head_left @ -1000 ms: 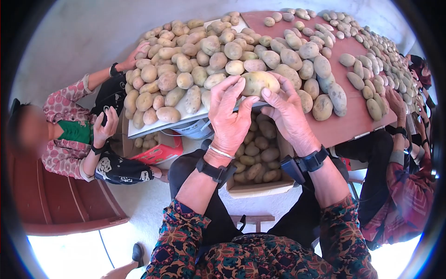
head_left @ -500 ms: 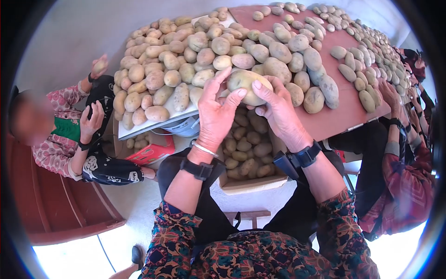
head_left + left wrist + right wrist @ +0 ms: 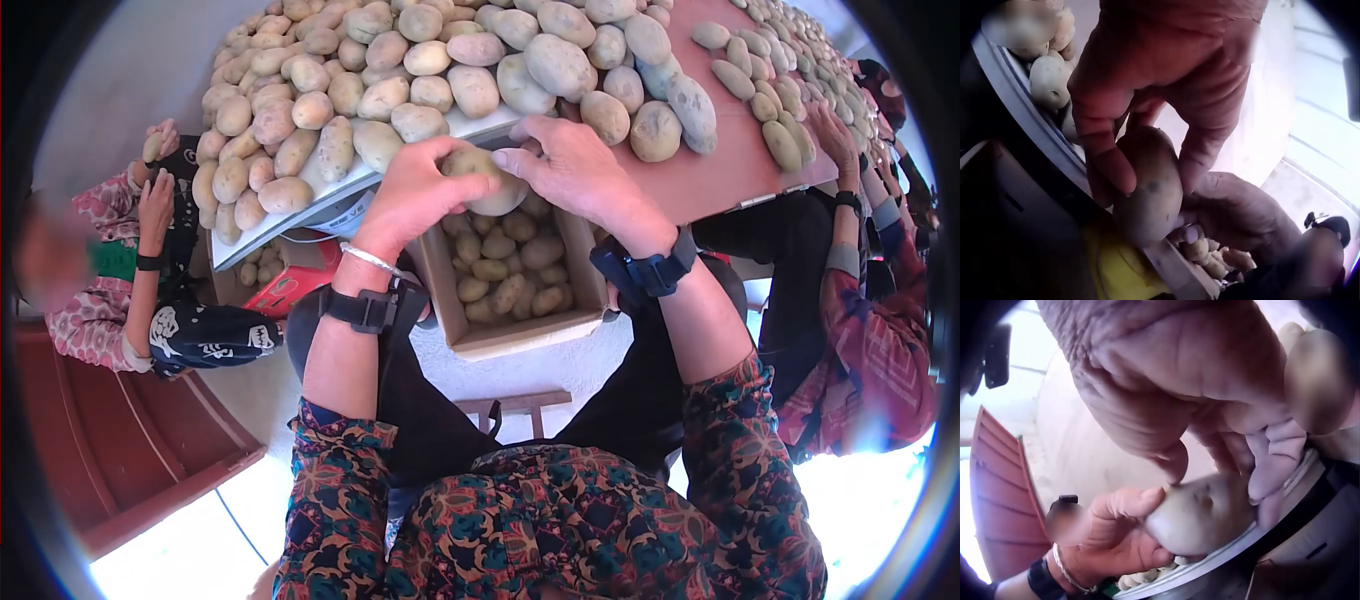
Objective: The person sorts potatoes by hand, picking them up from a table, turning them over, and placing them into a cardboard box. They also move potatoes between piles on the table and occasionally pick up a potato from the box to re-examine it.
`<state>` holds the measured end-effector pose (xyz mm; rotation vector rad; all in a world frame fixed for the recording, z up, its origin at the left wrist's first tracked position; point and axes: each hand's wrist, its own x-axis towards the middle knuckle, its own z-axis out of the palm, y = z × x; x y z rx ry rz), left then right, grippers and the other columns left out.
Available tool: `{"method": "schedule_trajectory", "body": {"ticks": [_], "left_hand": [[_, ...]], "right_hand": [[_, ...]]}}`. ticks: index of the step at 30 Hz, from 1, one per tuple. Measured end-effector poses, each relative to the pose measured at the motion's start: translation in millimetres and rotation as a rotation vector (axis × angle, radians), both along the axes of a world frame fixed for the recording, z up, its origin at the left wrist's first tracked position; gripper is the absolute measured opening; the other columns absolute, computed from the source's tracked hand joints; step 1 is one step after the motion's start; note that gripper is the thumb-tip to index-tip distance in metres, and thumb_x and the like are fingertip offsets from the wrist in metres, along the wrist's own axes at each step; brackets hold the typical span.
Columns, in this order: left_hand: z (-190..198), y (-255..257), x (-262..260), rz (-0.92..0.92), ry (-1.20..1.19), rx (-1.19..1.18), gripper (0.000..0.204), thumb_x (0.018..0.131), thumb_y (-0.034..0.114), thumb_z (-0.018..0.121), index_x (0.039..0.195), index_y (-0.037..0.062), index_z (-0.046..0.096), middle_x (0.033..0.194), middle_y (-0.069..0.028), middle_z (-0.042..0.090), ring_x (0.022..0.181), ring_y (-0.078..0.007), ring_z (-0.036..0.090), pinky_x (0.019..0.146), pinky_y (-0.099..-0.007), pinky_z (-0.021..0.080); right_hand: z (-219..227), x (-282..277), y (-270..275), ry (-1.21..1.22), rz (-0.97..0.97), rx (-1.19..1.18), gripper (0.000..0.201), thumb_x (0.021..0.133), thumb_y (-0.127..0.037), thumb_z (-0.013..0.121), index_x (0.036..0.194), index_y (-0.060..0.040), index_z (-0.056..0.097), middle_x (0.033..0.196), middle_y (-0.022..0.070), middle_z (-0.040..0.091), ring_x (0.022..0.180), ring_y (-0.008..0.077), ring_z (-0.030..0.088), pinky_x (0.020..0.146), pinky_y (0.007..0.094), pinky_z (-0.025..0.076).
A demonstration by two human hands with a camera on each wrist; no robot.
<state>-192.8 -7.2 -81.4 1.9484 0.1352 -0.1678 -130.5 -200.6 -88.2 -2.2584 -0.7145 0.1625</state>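
Between the two hands a large oval potato [image 3: 484,182] is held above a cardboard box. The left hand [image 3: 420,190] grips its left end, thumb on the near side. At the other end the right hand [image 3: 585,175] has its thumb and fingers on the potato. In the left wrist view the left fingers pinch the upright potato [image 3: 1149,187] from both sides, the right hand [image 3: 1235,209] beneath. The right wrist view shows dark dimples on the potato [image 3: 1200,512], with the left hand [image 3: 1116,534] at one end and right fingertips [image 3: 1266,481] at the other.
Potatoes [image 3: 290,150] are heaped along the table's edge. More lie inside the cardboard box [image 3: 525,345] below. The reddish board [image 3: 690,185] stretches right. A person [image 3: 110,270] sits at the left beside a red box [image 3: 290,285]; other people sit at the right.
Both hands have come lower and nearer the body with the potato, now over the box. The head view has tilted downward. The left person's raised hand has dropped.
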Motion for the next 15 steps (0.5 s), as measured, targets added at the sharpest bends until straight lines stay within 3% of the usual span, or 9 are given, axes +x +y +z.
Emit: {"method": "schedule_trajectory", "body": {"ticks": [1, 2, 3, 5, 6, 9, 11, 12, 15], "left_hand": [[-3.6, -0.7, 0.6, -0.058, 0.035, 0.196, 0.045, 0.072, 0.024, 0.081, 0.108, -0.0001, 0.068, 0.089, -0.0072, 0.07, 0.082, -0.0116, 0.064, 0.071, -0.0274, 0.053], [-15.0, -3.8, 0.6, -0.065, -0.074, 0.396, 0.043, 0.069, 0.023, 0.079, 0.103, -0.0013, 0.07, 0.085, -0.0143, 0.071, 0.08, -0.021, 0.068, 0.074, -0.0334, 0.054], [-19.1, -8.5, 0.0, -0.067, -0.072, 0.396, 0.043, 0.069, 0.023, 0.079, 0.103, -0.0013, 0.07, 0.085, -0.0143, 0.071, 0.08, -0.021, 0.068, 0.074, -0.0334, 0.054], [-23.2, -16.8, -1.3, -0.09, -0.07, 0.671, 0.045, 0.069, 0.022, 0.078, 0.106, -0.0014, 0.069, 0.091, -0.0212, 0.07, 0.087, -0.0341, 0.069, 0.08, -0.0394, 0.053], [-32.6, -19.5, -2.0, -0.04, -0.181, 0.68, 0.04, 0.072, 0.019, 0.074, 0.106, -0.0012, 0.068, 0.091, -0.0242, 0.069, 0.09, -0.041, 0.066, 0.083, -0.0428, 0.052], [-59.4, -21.6, 8.2, 0.069, -0.365, 0.799, 0.032, 0.076, 0.015, 0.071, 0.103, -0.001, 0.069, 0.089, -0.0228, 0.069, 0.089, -0.0398, 0.066, 0.082, -0.0439, 0.052], [-62.0, -20.2, 17.4, 0.101, -0.376, 0.8, 0.028, 0.077, 0.013, 0.069, 0.102, -0.001, 0.069, 0.088, -0.0219, 0.069, 0.088, -0.0391, 0.067, 0.081, -0.0434, 0.052], [-57.4, -20.8, 20.2, 0.134, -0.357, 0.802, 0.025, 0.079, 0.011, 0.067, 0.1, -0.0009, 0.069, 0.086, -0.021, 0.069, 0.086, -0.0383, 0.067, 0.08, -0.0429, 0.053], [-46.0, -26.7, 25.1, 0.187, -0.384, 0.61, 0.021, 0.082, 0.009, 0.066, 0.099, -0.0013, 0.069, 0.086, -0.0181, 0.071, 0.079, -0.0319, 0.069, 0.076, -0.0389, 0.054]], "right_hand": [[2.8, -0.5, -1.5, 0.01, -0.002, -0.004, 0.037, 0.087, -0.036, 0.065, 0.096, 0.0001, 0.067, 0.087, 0.021, 0.068, 0.084, 0.037, 0.066, 0.074, 0.0462, 0.051], [4.5, 0.8, -3.0, -0.014, -0.019, -0.005, 0.036, 0.086, -0.035, 0.067, 0.094, -0.0004, 0.068, 0.085, 0.0202, 0.068, 0.084, 0.0372, 0.066, 0.074, 0.0457, 0.051], [4.7, 2.5, -4.2, -0.039, -0.037, -0.004, 0.034, 0.085, -0.034, 0.068, 0.093, -0.0009, 0.068, 0.083, 0.0195, 0.068, 0.083, 0.0374, 0.066, 0.074, 0.0451, 0.051], [2.3, 5.5, -4.8, -0.087, -0.07, 0.067, 0.029, 0.084, -0.03, 0.069, 0.092, -0.0017, 0.07, 0.08, 0.0194, 0.068, 0.082, 0.0375, 0.067, 0.074, 0.0451, 0.052], [4.6, 6.7, -6.1, -0.092, -0.1, 0.155, 0.03, 0.084, -0.029, 0.068, 0.093, -0.001, 0.07, 0.081, 0.0204, 0.068, 0.081, 0.0379, 0.067, 0.075, 0.0451, 0.052], [8.4, 20.2, -8.8, -0.192, -0.179, 0.334, 0.026, 0.086, -0.022, 0.066, 0.096, 0.0015, 0.069, 0.081, 0.0204, 0.069, 0.078, 0.0307, 0.069, 0.072, 0.0404, 0.054], [16.9, 20.5, -9.3, 0.087, -0.299, 0.716, 0.023, 0.087, -0.016, 0.063, 0.099, 0.0029, 0.068, 0.076, 0.0155, 0.069, 0.072, 0.0194, 0.069, 0.066, 0.0337, 0.054], [21.3, 23.0, -12.1, 0.108, -0.313, 0.781, 0.021, 0.088, -0.011, 0.061, 0.102, 0.0039, 0.066, 0.076, 0.0101, 0.068, 0.067, 0.0112, 0.065, 0.059, 0.0271, 0.052], [34.8, 24.8, -20.5, 0.238, -0.405, 0.975, 0.022, 0.091, -0.012, 0.061, 0.104, 0.0046, 0.065, 0.079, 0.0092, 0.068, 0.061, 0.0116, 0.062, 0.058, 0.0257, 0.051]]}}
